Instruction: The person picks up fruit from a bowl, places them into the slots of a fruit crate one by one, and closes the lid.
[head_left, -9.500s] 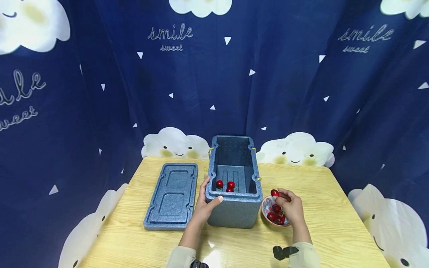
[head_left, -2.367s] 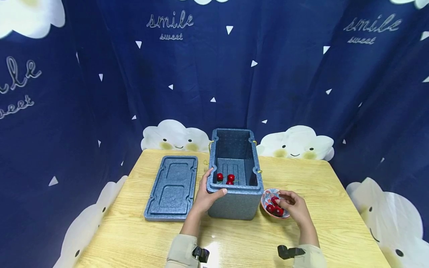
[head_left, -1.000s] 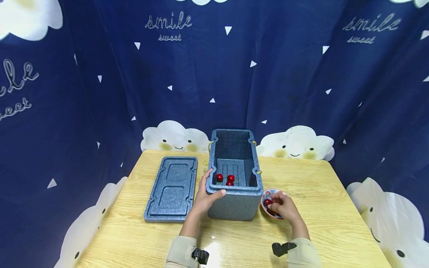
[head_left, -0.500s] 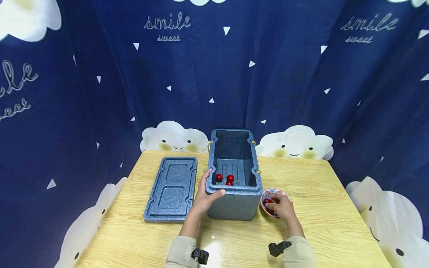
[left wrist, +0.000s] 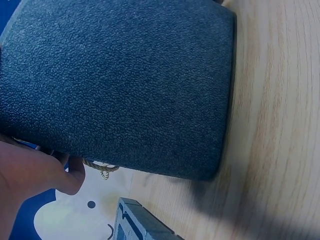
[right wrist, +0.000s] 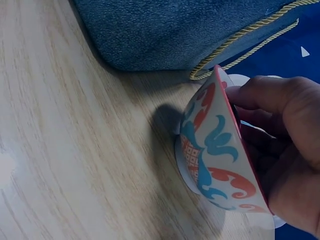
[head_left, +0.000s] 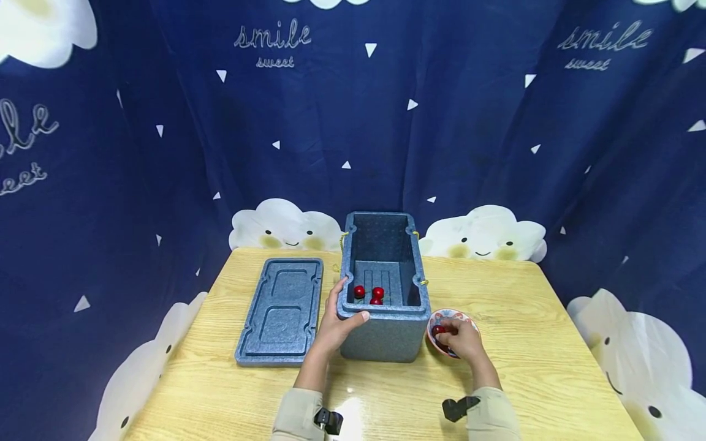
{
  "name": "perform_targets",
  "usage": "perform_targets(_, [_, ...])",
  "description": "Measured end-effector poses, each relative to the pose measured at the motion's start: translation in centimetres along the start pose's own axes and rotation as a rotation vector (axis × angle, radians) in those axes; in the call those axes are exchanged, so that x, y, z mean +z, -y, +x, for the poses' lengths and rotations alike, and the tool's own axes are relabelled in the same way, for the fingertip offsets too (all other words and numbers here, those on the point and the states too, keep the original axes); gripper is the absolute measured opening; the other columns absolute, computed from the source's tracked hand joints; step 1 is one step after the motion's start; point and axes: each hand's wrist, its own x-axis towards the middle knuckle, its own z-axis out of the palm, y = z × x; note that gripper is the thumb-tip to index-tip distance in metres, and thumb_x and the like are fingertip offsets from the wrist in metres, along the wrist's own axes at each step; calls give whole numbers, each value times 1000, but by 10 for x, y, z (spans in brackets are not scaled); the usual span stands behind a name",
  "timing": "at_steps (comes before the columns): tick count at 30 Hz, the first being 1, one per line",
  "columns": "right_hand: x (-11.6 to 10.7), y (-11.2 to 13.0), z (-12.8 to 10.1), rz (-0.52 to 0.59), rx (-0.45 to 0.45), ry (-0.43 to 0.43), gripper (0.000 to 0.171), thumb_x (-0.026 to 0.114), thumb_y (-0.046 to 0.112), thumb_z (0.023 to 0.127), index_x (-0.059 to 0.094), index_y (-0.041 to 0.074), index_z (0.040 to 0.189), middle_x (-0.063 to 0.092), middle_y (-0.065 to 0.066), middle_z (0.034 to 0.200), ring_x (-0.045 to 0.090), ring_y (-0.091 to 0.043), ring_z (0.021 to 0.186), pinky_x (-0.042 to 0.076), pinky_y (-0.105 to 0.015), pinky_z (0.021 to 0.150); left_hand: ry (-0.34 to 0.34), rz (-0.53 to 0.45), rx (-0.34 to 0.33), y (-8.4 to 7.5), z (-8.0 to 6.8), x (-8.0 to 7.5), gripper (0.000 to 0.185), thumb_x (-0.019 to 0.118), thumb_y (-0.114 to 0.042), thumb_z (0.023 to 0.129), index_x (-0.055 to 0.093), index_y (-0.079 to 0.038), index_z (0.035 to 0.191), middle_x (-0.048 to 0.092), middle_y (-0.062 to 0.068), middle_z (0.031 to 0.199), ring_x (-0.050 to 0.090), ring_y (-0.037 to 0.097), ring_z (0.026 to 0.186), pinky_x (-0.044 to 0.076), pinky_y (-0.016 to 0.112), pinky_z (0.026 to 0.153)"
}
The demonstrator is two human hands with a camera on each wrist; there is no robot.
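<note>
An open blue foam box (head_left: 380, 340) stands mid-table with three red cherries (head_left: 377, 293) on its floor. My left hand (head_left: 337, 321) grips the box's near left corner, thumb on the front rim and fingers along the left side. In the left wrist view the box wall (left wrist: 120, 85) fills the frame, with the left hand (left wrist: 30, 175) at its edge. Just right of the box stands a small patterned bowl (head_left: 445, 315) of cherries. My right hand (head_left: 460, 340) reaches into it, fingers curled over a cherry (head_left: 438, 329). In the right wrist view the bowl (right wrist: 215, 145) shows from the side, the right hand (right wrist: 285, 130) over its rim.
The box's blue lid (head_left: 281, 312) lies flat to the left of the box; its corner (left wrist: 140, 222) shows in the left wrist view. A yellow rope handle (right wrist: 240, 42) hangs on the box's side. A dark blue cloud curtain (head_left: 165, 153) surrounds the wooden table (head_left: 524, 306).
Over the last second my right hand has settled a little deeper and leftward in the bowl. My left hand keeps its grip on the box, whose three cherries have not changed.
</note>
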Motion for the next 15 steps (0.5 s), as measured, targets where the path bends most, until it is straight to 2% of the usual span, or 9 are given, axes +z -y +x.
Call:
perform_targets(8, [2, 4, -1, 46, -8, -24, 32, 70, 2, 75, 63, -12, 103, 66, -16, 86, 59, -20, 77, 48, -30, 69, 5, -9, 4, 0, 0, -1, 83, 74, -8, 75, 29, -15, 145, 18, 19, 147, 17, 35, 133, 18, 54, 103])
perform_targets(15, [5, 3, 1, -65, 13, -69, 27, 68, 6, 77, 66, -7, 101, 67, -15, 88, 59, -26, 82, 46, -37, 74, 2, -24, 10, 1, 1, 0, 83, 74, -6, 74, 29, -14, 144, 20, 19, 146, 19, 34, 132, 20, 52, 103])
